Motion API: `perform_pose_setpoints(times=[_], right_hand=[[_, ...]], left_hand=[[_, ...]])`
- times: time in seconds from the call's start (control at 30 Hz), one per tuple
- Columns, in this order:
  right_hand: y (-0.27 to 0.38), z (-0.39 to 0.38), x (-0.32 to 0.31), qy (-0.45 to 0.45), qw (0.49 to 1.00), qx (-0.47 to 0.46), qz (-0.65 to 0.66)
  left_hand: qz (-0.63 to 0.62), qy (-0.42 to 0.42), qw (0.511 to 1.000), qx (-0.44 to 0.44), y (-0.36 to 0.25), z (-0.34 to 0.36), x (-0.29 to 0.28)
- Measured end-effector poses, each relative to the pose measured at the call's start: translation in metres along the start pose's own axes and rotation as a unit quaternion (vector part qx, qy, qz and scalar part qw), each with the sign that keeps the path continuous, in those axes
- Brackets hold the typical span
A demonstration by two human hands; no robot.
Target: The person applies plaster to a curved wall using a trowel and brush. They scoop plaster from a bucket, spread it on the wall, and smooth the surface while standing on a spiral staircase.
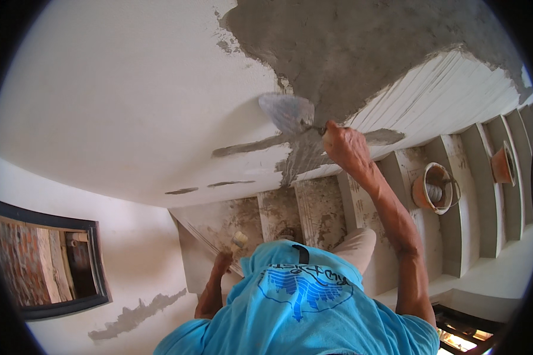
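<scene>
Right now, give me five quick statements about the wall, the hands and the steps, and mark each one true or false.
1. The right hand grips a trowel. True.
2. The left hand is empty. False: it holds a small pale-ended tool, its kind unclear.
3. An orange bucket stands on the steps. True.
4. The large patch on the wall is bright red. False: it is grey.
5. The person's shirt is blue. True.
</scene>
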State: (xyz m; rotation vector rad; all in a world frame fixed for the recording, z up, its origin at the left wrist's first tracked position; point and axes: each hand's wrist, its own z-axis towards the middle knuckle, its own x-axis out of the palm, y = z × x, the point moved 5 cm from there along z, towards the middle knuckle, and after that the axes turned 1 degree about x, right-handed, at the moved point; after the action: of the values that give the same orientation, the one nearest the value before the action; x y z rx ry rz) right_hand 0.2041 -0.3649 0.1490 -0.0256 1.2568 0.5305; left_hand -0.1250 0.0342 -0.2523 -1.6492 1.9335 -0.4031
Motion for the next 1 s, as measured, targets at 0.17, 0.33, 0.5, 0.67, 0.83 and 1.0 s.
perform_pose_setpoints(times=[0.17, 0.33, 0.5, 0.67, 0.83, 1.0], right_hand=[[-0.016, -0.036, 0.037, 0.103, 0.995, -0.005, -0.009], [-0.002, -0.068, 0.057, 0.134, 0.991, -0.009, 0.017], [-0.02, -0.139, 0.145, 0.142, 0.99, 0.006, -0.006], [0.003, -0.158, 0.15, 0.149, 0.981, 0.064, 0.104], [0.005, -0.159, 0.155, 0.307, 0.814, 0.169, 0.463], [0.029, -0.177, 0.147, 0.403, 0.435, 0.373, 0.714]], left_hand=[[-0.032, -0.01, 0.998, -0.051, -0.004, -0.003, 0.001], [-0.234, 0.017, 0.971, -0.033, 0.001, -0.001, -0.002], [-0.383, -0.005, 0.924, 0.015, -0.018, -0.014, 0.002], [-0.407, 0.009, 0.909, 0.091, -0.087, -0.035, 0.017], [-0.48, 0.015, 0.864, 0.153, -0.179, -0.056, 0.044], [-0.407, 0.03, 0.883, 0.232, -0.221, -0.091, 0.048]])
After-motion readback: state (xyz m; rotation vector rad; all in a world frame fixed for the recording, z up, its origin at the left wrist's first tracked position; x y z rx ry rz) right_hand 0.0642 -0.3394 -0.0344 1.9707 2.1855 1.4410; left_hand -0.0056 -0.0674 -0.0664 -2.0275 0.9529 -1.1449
